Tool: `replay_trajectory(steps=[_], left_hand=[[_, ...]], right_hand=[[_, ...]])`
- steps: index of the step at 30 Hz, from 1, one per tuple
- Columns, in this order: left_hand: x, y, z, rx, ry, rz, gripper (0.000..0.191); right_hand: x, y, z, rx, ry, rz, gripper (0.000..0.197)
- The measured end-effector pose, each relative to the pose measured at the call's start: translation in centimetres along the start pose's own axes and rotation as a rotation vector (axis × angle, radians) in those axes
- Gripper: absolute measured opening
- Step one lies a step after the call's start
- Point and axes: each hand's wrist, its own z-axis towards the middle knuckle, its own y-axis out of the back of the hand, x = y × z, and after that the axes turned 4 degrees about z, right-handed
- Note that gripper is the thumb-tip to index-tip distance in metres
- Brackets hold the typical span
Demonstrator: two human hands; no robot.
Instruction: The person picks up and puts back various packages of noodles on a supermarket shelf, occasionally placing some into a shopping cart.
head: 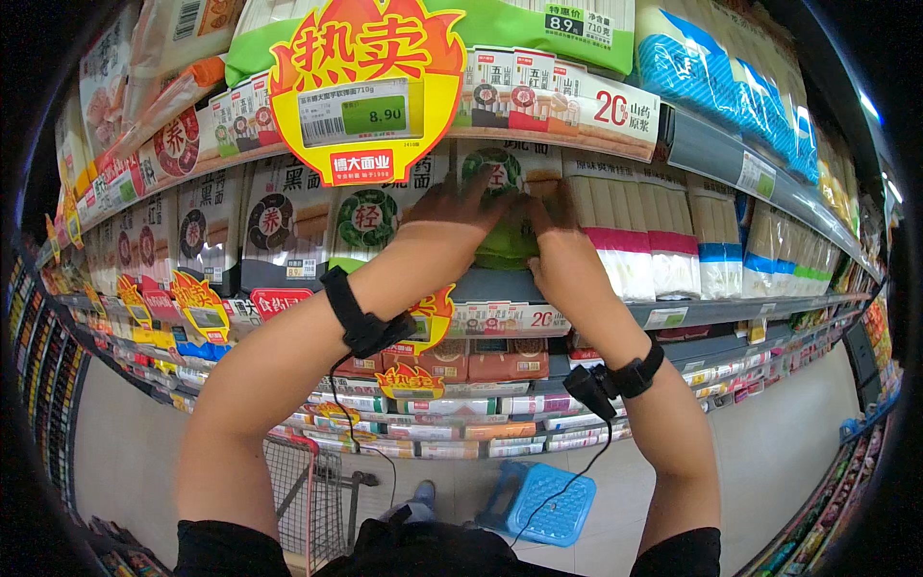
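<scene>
A pack of dried noodles with a green lower end and a round green emblem stands on the shelf before me. My left hand lies over its left side, fingers reaching across the front. At its right side is my right hand, the thumb low by the green end. The pack is held between both hands; motion blurs the fingers, and they hide much of its front. A similar green noodle pack stands just left of my left hand. Noodle packs with a magenta band stand right of my right hand.
A large flame-shaped price sign hangs from the upper shelf edge above my hands. Lower shelves carry more packets. On the floor are a wire shopping cart and a blue plastic stool. Cables hang from wrist-mounted devices.
</scene>
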Motion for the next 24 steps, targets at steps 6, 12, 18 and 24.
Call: replay_trajectory(steps=[6, 12, 18, 24], left_hand=[[-0.2, 2.3, -0.5, 0.272, 0.089, -0.266, 0.043], [-2.3, 3.9, -2.2, 0.385, 0.03, -0.193, 0.039], [-2.8, 3.1, -2.3, 0.266, 0.051, -0.186, 0.04], [-4.5, 4.1, -3.0, 0.171, 0.065, -0.044, 0.033]], right_hand=[[1.0, 2.1, -1.0, 0.098, 0.015, 0.053, 0.038], [2.7, 4.8, -3.5, 0.217, -0.112, 0.146, 0.042], [2.5, 2.4, -3.7, 0.014, -0.079, 0.124, 0.039], [3.8, 3.4, -4.7, -0.013, -0.052, 0.07, 0.036]])
